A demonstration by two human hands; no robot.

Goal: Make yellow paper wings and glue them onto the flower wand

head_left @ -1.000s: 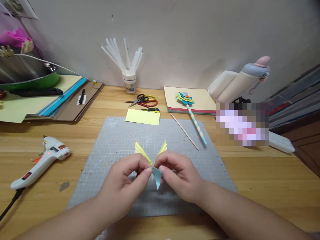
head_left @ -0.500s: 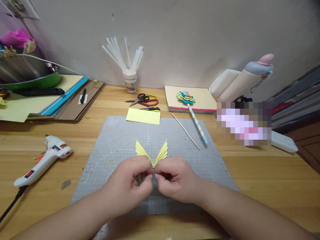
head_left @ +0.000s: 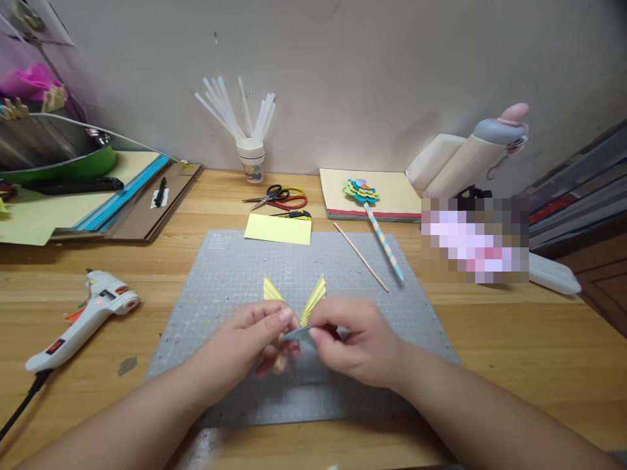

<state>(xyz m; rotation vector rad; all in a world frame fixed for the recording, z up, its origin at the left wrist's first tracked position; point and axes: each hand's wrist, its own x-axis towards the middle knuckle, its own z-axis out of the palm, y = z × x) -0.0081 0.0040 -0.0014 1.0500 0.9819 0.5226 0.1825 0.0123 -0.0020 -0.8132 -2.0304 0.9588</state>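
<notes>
The small pale blue paper (head_left: 296, 333) is at the centre of the frame, pinched between thumb and index finger of the right hand (head_left: 355, 343). The left hand (head_left: 259, 333) is at its left side with curled fingers, though blur hides whether they grip anything. Pleated yellow paper (head_left: 316, 297) fans out in a V just above the hands. A light pinch near the narrow middle, with steady wrists, should spare the pleats and avoid creasing the blue piece. Below lies a grey cutting mat (head_left: 235, 261) on the wooden tabletop (head_left: 514, 346); a glue gun (head_left: 73, 326) rests at left, a thin stick (head_left: 361, 256) and paper flower (head_left: 361, 192) right of centre.
</notes>
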